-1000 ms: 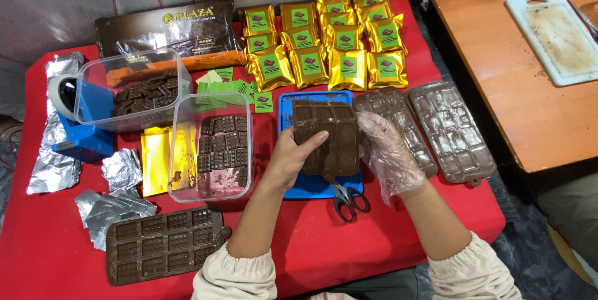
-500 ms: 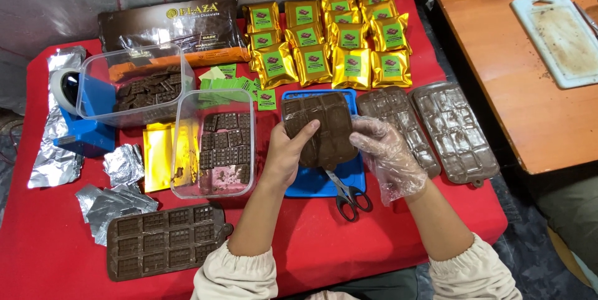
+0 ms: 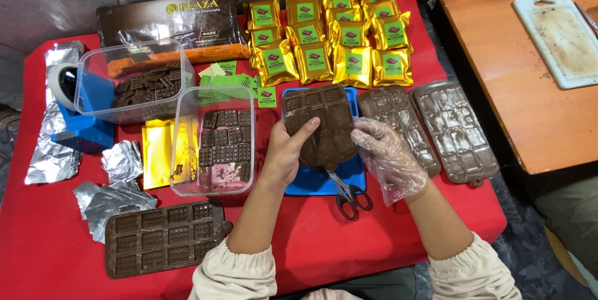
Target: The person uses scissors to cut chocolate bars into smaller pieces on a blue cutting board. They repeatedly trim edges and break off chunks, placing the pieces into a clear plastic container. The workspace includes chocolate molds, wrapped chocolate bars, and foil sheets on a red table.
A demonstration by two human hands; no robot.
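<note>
Head view: the bare left hand and the gloved right hand both clamp the brown chocolate mould, tilted between them above the blue tray. It looks light, flexible and slippery; edge grips suit it.

Brown chocolate mould held tilted over blue tray.

The chocolate mould hides most of the blue tray.
</note>
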